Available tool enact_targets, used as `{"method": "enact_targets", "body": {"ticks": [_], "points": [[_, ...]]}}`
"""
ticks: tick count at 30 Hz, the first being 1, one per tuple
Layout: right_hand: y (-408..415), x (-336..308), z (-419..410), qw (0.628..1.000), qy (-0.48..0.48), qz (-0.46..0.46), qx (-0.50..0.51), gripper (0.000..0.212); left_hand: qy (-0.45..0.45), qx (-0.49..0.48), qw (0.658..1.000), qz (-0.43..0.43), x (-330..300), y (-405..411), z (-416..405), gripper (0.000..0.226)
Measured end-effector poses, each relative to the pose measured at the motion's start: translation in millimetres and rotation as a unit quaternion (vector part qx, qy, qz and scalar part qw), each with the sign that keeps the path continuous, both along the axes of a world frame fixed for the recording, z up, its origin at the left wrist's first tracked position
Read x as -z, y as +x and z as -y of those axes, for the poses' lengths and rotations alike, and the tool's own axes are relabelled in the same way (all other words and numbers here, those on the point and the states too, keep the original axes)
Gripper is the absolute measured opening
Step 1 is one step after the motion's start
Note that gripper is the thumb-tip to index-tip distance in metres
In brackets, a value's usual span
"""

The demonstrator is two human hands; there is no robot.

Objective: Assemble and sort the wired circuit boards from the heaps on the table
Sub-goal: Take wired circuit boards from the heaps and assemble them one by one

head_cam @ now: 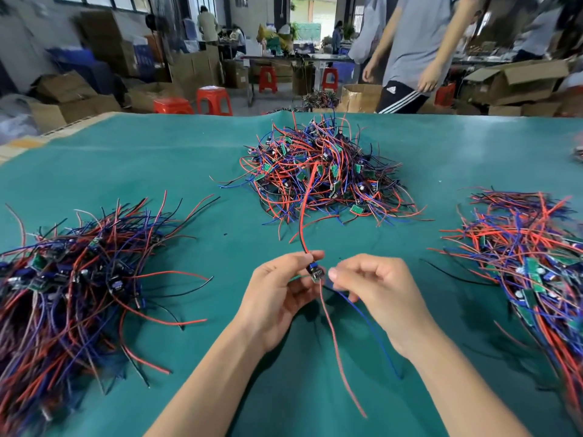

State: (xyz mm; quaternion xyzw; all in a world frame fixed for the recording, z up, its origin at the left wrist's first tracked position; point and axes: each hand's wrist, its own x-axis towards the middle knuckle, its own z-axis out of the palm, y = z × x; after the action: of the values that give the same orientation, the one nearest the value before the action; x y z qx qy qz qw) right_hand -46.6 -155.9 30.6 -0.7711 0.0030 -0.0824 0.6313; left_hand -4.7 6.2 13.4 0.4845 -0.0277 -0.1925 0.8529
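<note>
Two bare hands meet low in the middle of the green table, at about 6 o'clock. The left hand has its fingers curled around a small board and holds it up off the table. The right hand is just beside it, with its fingers curled, and its fingertips pinch at the board's near end where the wires come out. A red wire and a blue wire hang down from the board toward the person. Another red wire and a black one run from the board up toward 12 o'clock, into the middle heap. That heap is a messy pile of red, blue and black wires with little green boards in it. A second heap lies at 9 o'clock, and a third heap lies at 3 o'clock. Past the table's far edge, at 1 o'clock, a person in a grey shirt stands. Red stools and boxes sit on the floor behind.
</note>
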Motion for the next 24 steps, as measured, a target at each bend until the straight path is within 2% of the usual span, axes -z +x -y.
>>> {"method": "enact_targets", "body": {"ticks": [3,6,8,11,14,17,20,24], "points": [[1,1,1,0.995,0.093,-0.02,-0.022,0.014,0.056,0.042,0.996,0.05,3,-2,0,0.031],[0,2,1,0.982,0.147,-0.062,-0.103,0.026,0.055,0.059,0.994,0.071,3,-4,0,0.044],[0,1,0,0.98,0.158,-0.062,-0.104,0.028,0.044,0.055,0.995,0.071,1,-6,1,0.048],[1,1,0,0.986,0.153,-0.037,-0.051,0.022,0.063,0.068,0.991,0.095,1,-8,3,0.045],[0,3,1,0.993,0.115,-0.032,-0.025,0.02,0.084,0.097,0.985,0.113,1,-9,1,0.027],[4,3,5,0.994,0.081,-0.018,0.07,0.014,0.096,0.112,0.982,0.116,1,-9,-1,0.016],[8,1,17,0.982,0.058,0.017,0.18,0.016,0.087,0.125,0.981,0.121,2,-10,2,0.009],[9,-2,40,0.957,0.067,0.047,0.278,0.021,0.107,0.155,0.967,0.171,2,-15,4,0.012]]}}
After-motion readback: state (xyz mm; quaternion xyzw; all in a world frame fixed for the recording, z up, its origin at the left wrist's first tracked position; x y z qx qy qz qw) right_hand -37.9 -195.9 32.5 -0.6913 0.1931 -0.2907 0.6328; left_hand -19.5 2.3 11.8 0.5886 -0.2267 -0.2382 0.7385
